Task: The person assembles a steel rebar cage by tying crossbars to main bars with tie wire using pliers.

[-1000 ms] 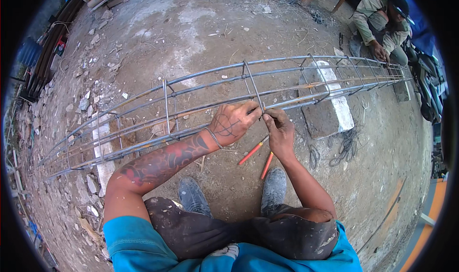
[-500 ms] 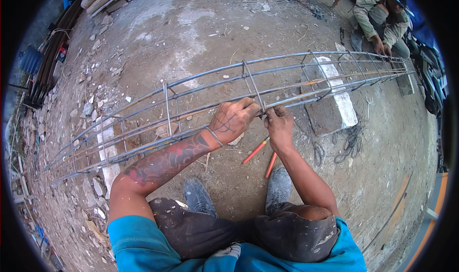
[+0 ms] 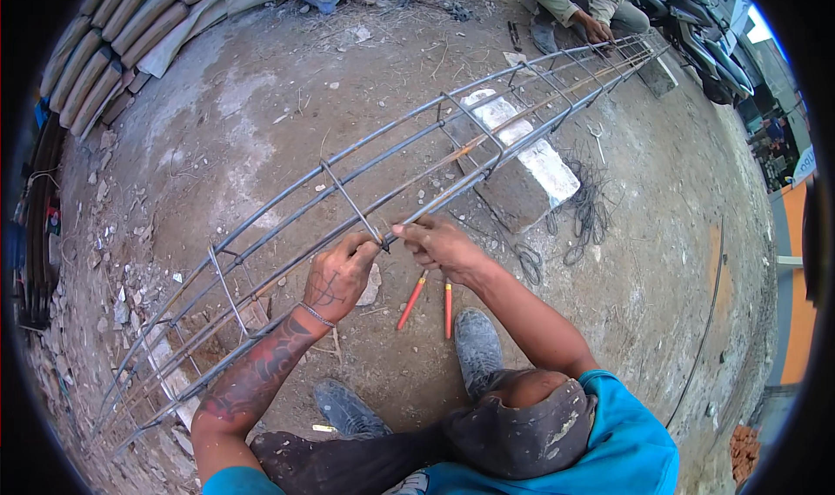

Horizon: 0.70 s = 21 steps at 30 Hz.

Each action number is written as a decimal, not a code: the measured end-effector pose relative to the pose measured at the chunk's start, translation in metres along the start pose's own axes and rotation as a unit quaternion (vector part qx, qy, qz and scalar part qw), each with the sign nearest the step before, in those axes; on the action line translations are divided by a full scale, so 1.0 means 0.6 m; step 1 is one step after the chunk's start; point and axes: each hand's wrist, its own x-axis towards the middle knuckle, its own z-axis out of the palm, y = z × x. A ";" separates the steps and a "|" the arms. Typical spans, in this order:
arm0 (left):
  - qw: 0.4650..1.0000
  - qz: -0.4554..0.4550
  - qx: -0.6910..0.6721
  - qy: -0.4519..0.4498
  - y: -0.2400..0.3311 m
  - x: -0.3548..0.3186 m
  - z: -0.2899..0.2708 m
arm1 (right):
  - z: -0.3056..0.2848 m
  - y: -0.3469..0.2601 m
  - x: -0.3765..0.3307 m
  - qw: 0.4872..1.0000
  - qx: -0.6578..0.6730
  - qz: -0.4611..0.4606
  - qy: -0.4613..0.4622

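Note:
A long rebar cage [image 3: 444,201] of grey and rusty bars with square stirrups runs slantwise before me. My left hand [image 3: 341,270] is closed, its fingertips pinched at the corner where a stirrup [image 3: 350,197] meets the nearest bar. Close beside it, my right hand [image 3: 442,248] has its fingers bent together at the same bar, by a short thin wire end. Whatever either hand pinches is too small to make out. Below, red-handled pincers [image 3: 411,302] hang or stand near the cage; their jaws are hidden.
A pale block [image 3: 544,175] lies under the cage, with tangled thin wire [image 3: 591,212] to its right. At the far end, another person's hands [image 3: 597,30] are at the cage. Stacked sacks [image 3: 143,25] and motorbikes [image 3: 700,43] line the back. Rubble [image 3: 100,243] lies at left.
My view has swung right, so the cage looks steeper. Both hands stay at the same joint; my right fingers have drawn slightly away from the left ones.

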 end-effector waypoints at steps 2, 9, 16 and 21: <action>1.000 0.005 -0.012 0.009 -0.004 -0.006 -0.003 | 0.005 -0.002 -0.007 0.944 -0.263 -0.111 0.168; 1.000 0.021 -0.005 0.009 -0.008 -0.006 0.002 | 0.018 -0.061 -0.014 0.517 -0.702 -0.480 0.096; 0.998 -0.042 -0.049 0.003 -0.010 -0.004 0.006 | 0.037 -0.126 0.026 0.698 -0.661 -0.210 -0.177; 0.981 -0.124 -0.142 0.036 -0.012 0.009 0.003 | 0.035 -0.116 0.015 0.607 -0.697 -0.359 -0.131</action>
